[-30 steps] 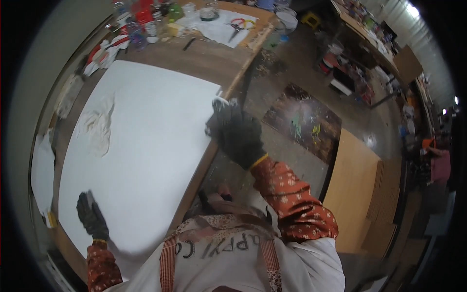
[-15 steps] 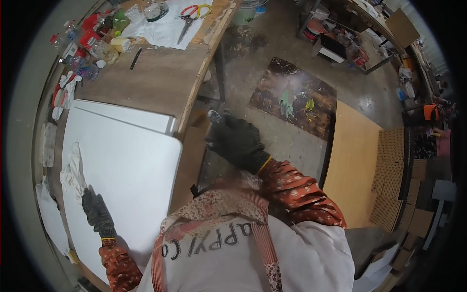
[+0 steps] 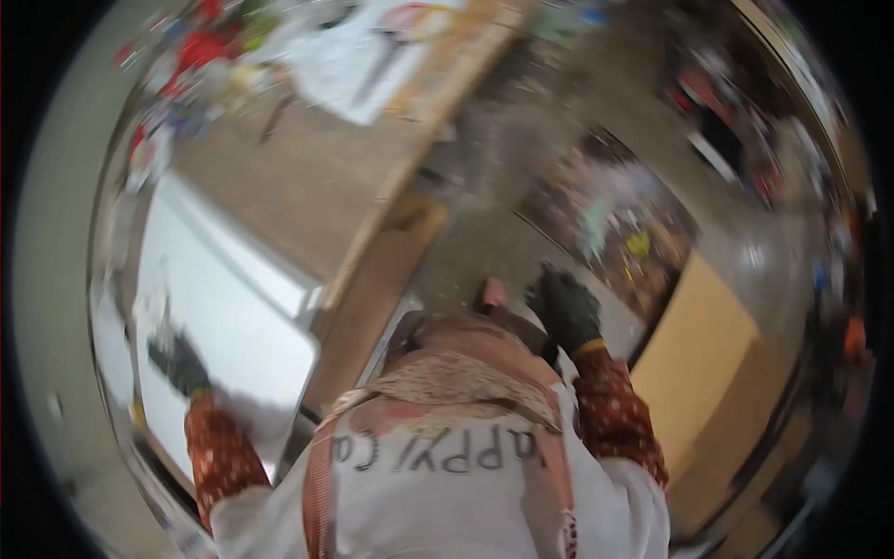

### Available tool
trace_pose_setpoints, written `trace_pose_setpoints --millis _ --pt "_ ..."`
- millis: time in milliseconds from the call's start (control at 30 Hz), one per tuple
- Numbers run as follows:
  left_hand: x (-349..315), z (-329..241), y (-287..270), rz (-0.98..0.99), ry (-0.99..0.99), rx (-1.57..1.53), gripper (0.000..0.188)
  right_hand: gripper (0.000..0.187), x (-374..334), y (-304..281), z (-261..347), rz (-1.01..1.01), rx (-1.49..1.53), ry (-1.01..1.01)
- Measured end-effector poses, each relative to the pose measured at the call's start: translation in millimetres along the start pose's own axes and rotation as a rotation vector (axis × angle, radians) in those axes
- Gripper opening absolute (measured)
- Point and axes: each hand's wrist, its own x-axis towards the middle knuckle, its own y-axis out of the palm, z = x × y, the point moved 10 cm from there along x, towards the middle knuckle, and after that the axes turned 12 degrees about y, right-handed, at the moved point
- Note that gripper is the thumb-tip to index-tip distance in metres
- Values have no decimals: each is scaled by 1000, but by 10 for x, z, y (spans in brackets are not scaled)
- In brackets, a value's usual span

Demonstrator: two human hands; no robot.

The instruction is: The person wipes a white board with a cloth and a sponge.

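Observation:
My left hand (image 3: 179, 365), in a dark grey work glove, rests over a large white board (image 3: 223, 307) on the workbench. Its fingers close on a crumpled white rag (image 3: 154, 303), which lies on the board; blur softens the grip. Out over the floor, to the right of my body, is my right hand (image 3: 565, 306), gloved the same way. Its fingers look loosely apart, and I see nothing in them. A second white board (image 3: 270, 270) shows under the first one's far edge.
The wooden workbench (image 3: 307, 168) holds red-handled scissors (image 3: 382, 65) on white paper, with bottles (image 3: 200, 79) at the far left. On the floor lie a paint-stained board (image 3: 619, 219) and a pale wooden panel (image 3: 698, 345). Part of a pink shoe (image 3: 494, 293) shows ahead of me.
My right hand has swung right, away from the bench edge and out over the floor. The whole view has turned and blurred. My left hand stays at the rag on the board.

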Motion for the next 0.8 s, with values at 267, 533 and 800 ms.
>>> trace_pose_setpoints --millis 267,533,800 --pt "468 -643 -251 82 -230 167 67 62 -37 -644 1322 -191 178 -617" --pt "218 -372 -48 146 -334 22 53 64 -913 -871 3169 -207 316 -1351" --pt "255 -780 -198 108 -176 -33 30 62 -1187 -440 4563 34 -121 -1550"
